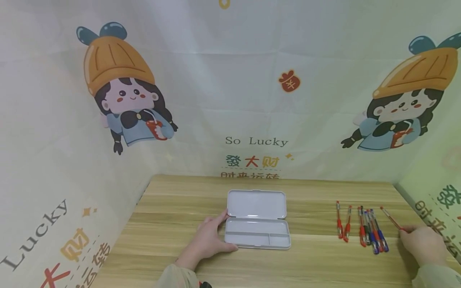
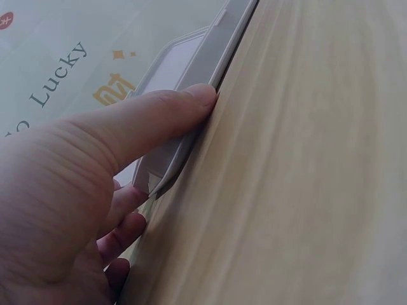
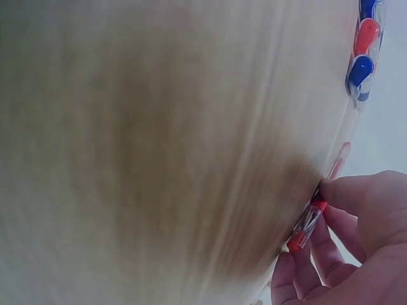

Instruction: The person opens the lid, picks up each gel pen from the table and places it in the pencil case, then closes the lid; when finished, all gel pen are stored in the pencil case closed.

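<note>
An open white pencil case (image 1: 256, 205) lies on the table, its lid folded back and its divided tray (image 1: 248, 239) bare. My left hand (image 1: 209, 239) grips the case's left end. In the left wrist view the thumb (image 2: 197, 96) presses the front side while the other fingers lie around the end. Far to the right, my right hand (image 1: 425, 242) pinches a red gel pen (image 1: 391, 218) by its grip end. The pen's clear and red end (image 3: 305, 230) sticks out between thumb and fingers in the right wrist view, close to the tabletop.
Left of the right hand lie several pens: red ones (image 1: 339, 225), a black one (image 1: 367, 229) and blue ones (image 1: 383, 239), some side by side. The wooden table (image 1: 180, 208) meets printed cloth walls (image 1: 201, 100) at the back and sides.
</note>
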The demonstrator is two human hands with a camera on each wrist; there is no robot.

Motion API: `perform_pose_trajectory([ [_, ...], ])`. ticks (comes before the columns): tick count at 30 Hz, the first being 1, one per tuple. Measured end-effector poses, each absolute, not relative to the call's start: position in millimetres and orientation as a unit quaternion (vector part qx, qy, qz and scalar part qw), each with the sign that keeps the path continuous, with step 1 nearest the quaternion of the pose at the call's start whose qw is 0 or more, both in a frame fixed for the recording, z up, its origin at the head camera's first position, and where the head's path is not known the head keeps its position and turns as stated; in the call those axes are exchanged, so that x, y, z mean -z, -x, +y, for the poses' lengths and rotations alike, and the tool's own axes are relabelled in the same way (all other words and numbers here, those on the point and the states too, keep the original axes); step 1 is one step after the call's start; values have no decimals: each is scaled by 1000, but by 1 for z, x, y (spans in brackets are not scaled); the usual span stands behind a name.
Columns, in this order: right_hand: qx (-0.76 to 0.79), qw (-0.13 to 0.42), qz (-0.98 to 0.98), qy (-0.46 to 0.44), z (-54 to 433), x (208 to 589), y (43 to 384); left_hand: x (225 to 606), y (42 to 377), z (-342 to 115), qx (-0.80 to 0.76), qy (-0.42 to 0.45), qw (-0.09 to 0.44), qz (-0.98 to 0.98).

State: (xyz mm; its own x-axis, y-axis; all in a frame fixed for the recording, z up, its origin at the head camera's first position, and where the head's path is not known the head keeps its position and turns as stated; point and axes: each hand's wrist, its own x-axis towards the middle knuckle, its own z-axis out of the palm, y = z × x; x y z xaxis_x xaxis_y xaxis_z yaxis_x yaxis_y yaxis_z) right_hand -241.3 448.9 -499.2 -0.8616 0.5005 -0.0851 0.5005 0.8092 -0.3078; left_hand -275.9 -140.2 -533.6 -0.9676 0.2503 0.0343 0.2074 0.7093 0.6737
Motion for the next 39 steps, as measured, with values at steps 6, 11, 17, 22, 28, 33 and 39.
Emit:
perform_pose_trajectory([
  [6, -162, -2, -951, 264, 448, 500, 243, 534, 275, -140, -359, -124, 31, 924],
  [11, -176, 13, -957, 232, 446, 499, 249, 534, 276, -140, -362, -123, 31, 924],
  [17, -189, 25, -969, 158, 433, 489, 259, 535, 277, -140, -359, -124, 27, 925],
  [22, -225, 45, -965, 125, 406, 479, 266, 535, 277, -140, -360, -121, 31, 924],
  [28, -226, 91, -969, 51, 364, 473, 270, 536, 277, -139, -354, -127, 32, 926],
  [33, -244, 113, -963, 12, 329, 466, 272, 535, 278, -139, -355, -129, 33, 925],
  [39, -242, 119, -963, -27, 294, 460, 275, 535, 276, -139, -358, -126, 29, 925],
])
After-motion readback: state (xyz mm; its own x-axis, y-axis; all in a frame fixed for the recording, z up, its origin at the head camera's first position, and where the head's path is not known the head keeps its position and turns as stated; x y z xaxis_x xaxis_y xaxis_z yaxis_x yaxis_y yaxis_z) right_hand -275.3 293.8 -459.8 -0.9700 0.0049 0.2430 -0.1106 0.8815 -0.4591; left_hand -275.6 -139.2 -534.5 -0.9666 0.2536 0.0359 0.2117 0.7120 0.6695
